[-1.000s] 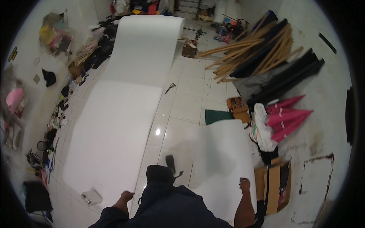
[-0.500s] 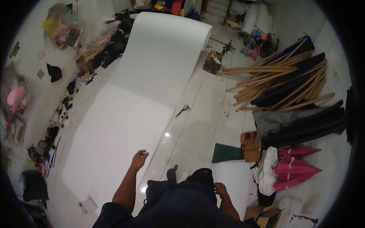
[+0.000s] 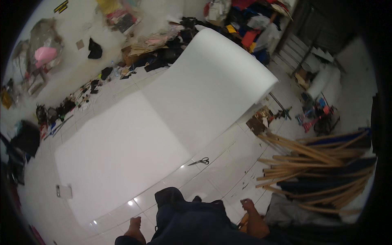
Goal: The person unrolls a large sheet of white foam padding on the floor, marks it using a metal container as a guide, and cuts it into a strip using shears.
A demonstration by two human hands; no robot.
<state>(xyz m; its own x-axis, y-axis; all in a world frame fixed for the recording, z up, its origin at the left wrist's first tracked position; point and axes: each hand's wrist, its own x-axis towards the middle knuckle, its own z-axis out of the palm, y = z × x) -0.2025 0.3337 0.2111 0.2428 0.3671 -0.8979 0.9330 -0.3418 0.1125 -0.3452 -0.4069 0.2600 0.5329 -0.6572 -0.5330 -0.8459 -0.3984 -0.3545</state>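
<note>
My left hand point(image 3: 135, 222) hangs low beside my body, near the front edge of a long white sheet point(image 3: 122, 151). Its fingers are curled in, and nothing shows in them. On the other side, my right hand point(image 3: 247, 204) is held over the tiled floor, fingers curled and without a visible object. The sheet lies flat on the floor and runs up to a thick white roll point(image 3: 237, 57) at the far end. Dark-handled scissors point(image 3: 199, 161) lie on the tiles beside the sheet's near edge. Neither hand touches the sheet or scissors.
At the right, many brown sticks point(image 3: 314, 163) lie piled over dark cloth, with grey fabric point(image 3: 286, 210) nearer me. A small box point(image 3: 259, 120) stands by the roll. Clutter lines the left wall. A small pale flat piece point(image 3: 64, 191) lies at the sheet's left end.
My view has turned to the right, so the sheet and roll lie more slantwise. My left hand has dropped from above the sheet to beside my body. The right hand has moved out from my side.
</note>
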